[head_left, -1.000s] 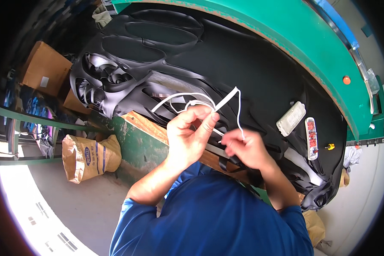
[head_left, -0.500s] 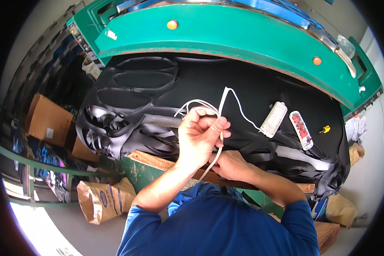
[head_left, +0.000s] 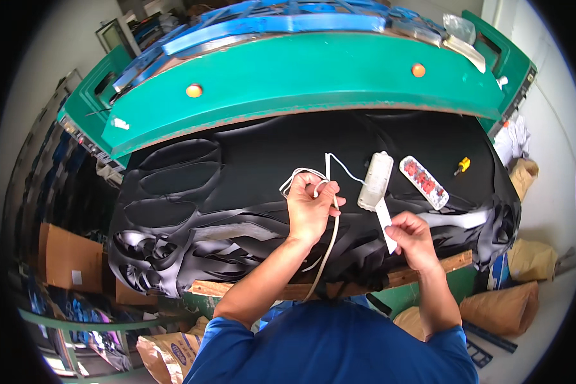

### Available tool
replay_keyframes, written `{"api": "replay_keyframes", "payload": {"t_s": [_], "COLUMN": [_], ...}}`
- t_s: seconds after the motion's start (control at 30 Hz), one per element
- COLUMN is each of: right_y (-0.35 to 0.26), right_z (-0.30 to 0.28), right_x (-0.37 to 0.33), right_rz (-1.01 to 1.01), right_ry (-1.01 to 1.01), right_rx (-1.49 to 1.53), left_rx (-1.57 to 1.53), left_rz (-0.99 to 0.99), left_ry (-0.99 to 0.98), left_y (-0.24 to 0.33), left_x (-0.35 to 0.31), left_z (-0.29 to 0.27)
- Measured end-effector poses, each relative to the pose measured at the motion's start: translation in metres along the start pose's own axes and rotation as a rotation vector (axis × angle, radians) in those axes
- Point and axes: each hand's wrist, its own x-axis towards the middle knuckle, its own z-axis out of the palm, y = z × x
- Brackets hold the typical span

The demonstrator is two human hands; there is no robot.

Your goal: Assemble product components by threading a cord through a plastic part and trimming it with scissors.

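My left hand [head_left: 312, 203] is closed round a looped white cable [head_left: 329, 240], which hangs down toward my waist. A thin white end rises from the fingers, bends and runs to a worn white power strip casing [head_left: 376, 182] on the black sheet. In my right hand [head_left: 413, 240] a flat white strip [head_left: 386, 227] is pinched between thumb and fingers, its far end by the casing's lower edge; I cannot tell its exact kind. Right of the casing lies the other half of the power strip [head_left: 424, 182], with red parts. A short yellow-handled screwdriver [head_left: 463, 165] lies farther right.
Layered black sheet material [head_left: 281, 147] with oval cut-outs covers the work surface, with tangled offcuts [head_left: 153, 253] along the front left. A green machine beam [head_left: 301, 70] with orange buttons spans the back. Cardboard boxes [head_left: 73, 256] stand at left, brown paper sacks [head_left: 502, 307] at right.
My right hand has come up from near my waist to the right and now holds the flat white strip. My left hand still grips the cable. The view has shifted.
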Motion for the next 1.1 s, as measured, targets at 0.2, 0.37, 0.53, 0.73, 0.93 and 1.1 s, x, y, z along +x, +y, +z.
{"api": "replay_keyframes", "payload": {"t_s": [0.2,0.37,0.53,0.73,0.93,1.1], "right_y": [0.011,0.004,0.001,-0.001,-0.003,0.009], "right_z": [0.012,0.033,0.040,0.034,0.029,0.032], "right_x": [0.022,0.043,0.055,0.057,0.056,0.050], "right_rz": [-0.176,-0.088,-0.016,0.041,0.043,-0.149], "right_ry": [0.047,0.014,-0.025,-0.049,-0.078,-0.017], "right_rx": [0.057,0.016,-0.014,0.017,0.033,0.041], "left_rx": [0.011,0.049,0.016,-0.290,-0.325,-0.399], "left_rz": [-0.029,-0.057,-0.122,-0.423,-0.541,-0.593], "left_ry": [-0.128,-0.224,-0.283,-0.227,-0.144,-0.188], "left_y": [-0.024,-0.020,-0.018,-0.008,-0.004,-0.008], "left_x": [0.001,0.007,0.007,0.006,0.003,-0.012], "left_z": [-0.006,-0.015,-0.024,-0.025,-0.020,-0.011]}}
